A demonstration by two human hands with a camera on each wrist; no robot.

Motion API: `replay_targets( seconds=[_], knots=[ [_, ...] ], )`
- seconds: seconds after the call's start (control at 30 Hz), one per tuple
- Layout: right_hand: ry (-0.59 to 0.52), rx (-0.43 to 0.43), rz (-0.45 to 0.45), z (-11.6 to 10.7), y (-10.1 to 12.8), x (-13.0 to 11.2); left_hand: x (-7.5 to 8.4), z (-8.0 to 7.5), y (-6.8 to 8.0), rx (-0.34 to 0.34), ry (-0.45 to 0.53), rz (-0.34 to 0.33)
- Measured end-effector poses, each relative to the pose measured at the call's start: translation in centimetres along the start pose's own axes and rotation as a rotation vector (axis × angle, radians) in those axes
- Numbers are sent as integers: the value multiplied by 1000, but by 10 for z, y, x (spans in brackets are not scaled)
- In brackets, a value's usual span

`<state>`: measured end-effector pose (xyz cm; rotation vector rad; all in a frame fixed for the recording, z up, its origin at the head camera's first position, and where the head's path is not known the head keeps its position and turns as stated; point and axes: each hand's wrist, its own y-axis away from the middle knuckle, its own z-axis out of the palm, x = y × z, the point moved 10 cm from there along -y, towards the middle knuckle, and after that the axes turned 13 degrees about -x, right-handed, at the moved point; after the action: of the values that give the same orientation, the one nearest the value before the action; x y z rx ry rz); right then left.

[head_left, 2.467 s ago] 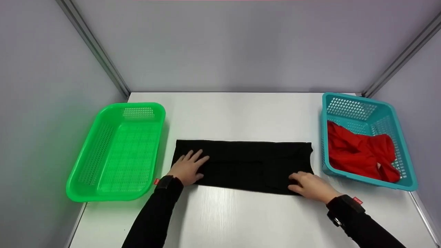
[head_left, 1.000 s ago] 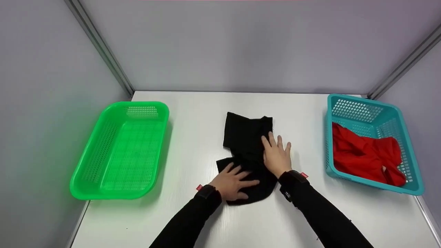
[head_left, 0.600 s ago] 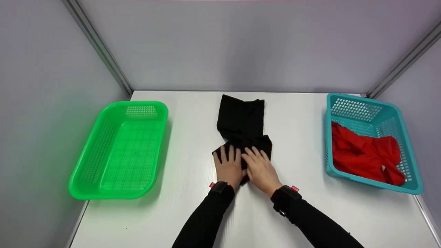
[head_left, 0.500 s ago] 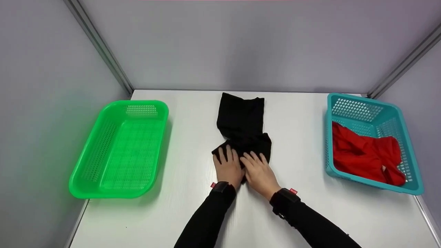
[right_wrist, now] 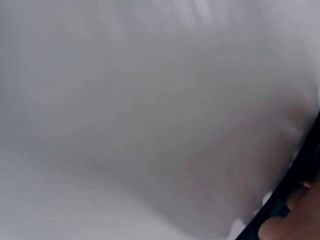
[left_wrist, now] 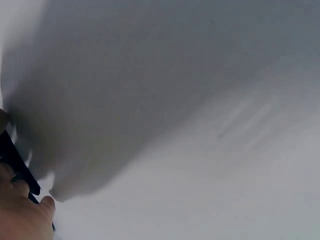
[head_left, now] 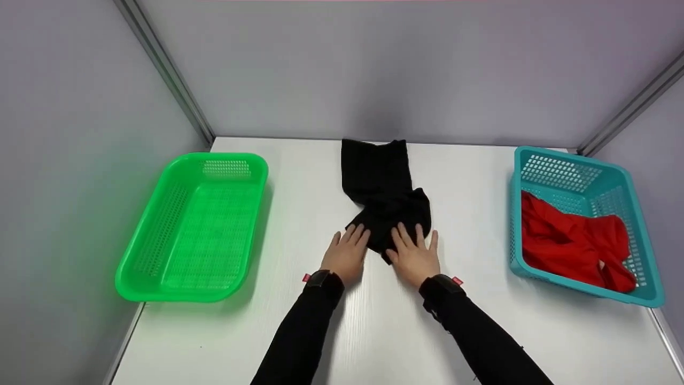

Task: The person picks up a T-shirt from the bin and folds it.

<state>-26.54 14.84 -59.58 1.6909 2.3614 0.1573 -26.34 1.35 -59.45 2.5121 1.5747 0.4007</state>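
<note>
Head: black cloth (head_left: 389,200) partly under both hands (head_left: 344,258) (head_left: 414,260)

Bright, even light across the desk (head_left: 385,337), sheen at six o'clock, soft shadow off the green basket (head_left: 206,240) toward three; the black cloth (head_left: 377,171) barely shows folds, both wrist views (murky stuff!) blurred.

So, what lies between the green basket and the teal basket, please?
The head view shows black cloth, plus the left hand and right hand at its near end.
</note>
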Motion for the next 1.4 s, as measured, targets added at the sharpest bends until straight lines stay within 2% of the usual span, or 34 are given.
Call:
replay_targets(
  seconds=[0.07,0.13,0.2,0.3,0.37,0.47,0.57,0.7,0.8,0.9,1.0,1.2,1.3,1.4],
  knots=[
    [13,31,38,-4,-2,3,2,-1,-1,41,-39,-6],
    [11,96,37,-9,-2,3,4,-2,-1,81,-79,-10],
    [18,168,-7,-12,1,-1,5,-5,0,129,-122,-1],
    [51,246,-131,-13,13,-11,6,-7,5,159,-151,59],
    [47,225,-216,-9,21,-15,9,-8,9,162,-177,115],
    [13,123,-309,0,31,-15,12,-7,17,158,-221,190],
    [-8,60,-369,4,40,-12,11,-3,25,187,-277,219],
    [76,104,-467,1,51,-15,11,1,36,235,-322,229],
    [157,130,-538,2,57,-19,17,-4,48,290,-338,256],
    [194,132,-580,5,62,-21,24,-14,62,367,-310,311],
    [197,132,-607,5,66,-20,30,-25,74,423,-240,389],
    [164,157,-631,4,71,-19,38,-33,87,438,-206,531],
    [178,190,-609,3,72,-20,39,-37,89,464,-175,563],
    [185,201,-576,2,72,-23,39,-45,91,514,-112,560]
  ],
)
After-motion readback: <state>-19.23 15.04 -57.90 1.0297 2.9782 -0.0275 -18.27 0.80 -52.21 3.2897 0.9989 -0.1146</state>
